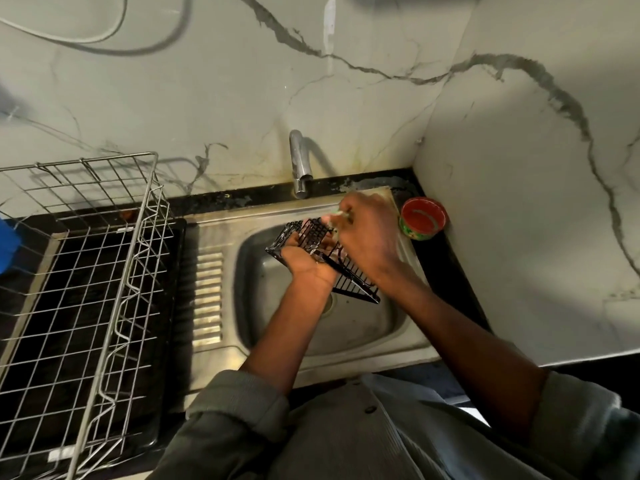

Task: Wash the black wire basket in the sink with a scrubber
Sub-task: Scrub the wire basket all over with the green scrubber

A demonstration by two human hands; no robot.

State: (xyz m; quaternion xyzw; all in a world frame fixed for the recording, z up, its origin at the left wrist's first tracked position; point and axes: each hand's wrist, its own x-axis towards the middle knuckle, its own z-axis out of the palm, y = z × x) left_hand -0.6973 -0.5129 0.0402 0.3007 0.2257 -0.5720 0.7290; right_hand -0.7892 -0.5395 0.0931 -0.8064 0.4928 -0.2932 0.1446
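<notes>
The black wire basket (pixel 313 233) hangs tilted above the steel sink (pixel 363 327), its lower corner pointing toward the drain. My left hand (pixel 306 261) grips it from below, fingers curled through the wires. My right hand (pixel 367 233) lies over the basket's upper right side and pinches a pale green scrubber (pixel 341 213), of which only a small edge shows above the fingers. White suds cling to the wires between the two hands.
A chrome tap (pixel 298 168) stands behind the sink, no water visibly running. A red and green soap tub (pixel 423 218) sits at the right corner. A large steel dish rack (pixel 86 271) fills the counter on the left, beside the ribbed drainboard (pixel 207 296). Marble walls close in behind and right.
</notes>
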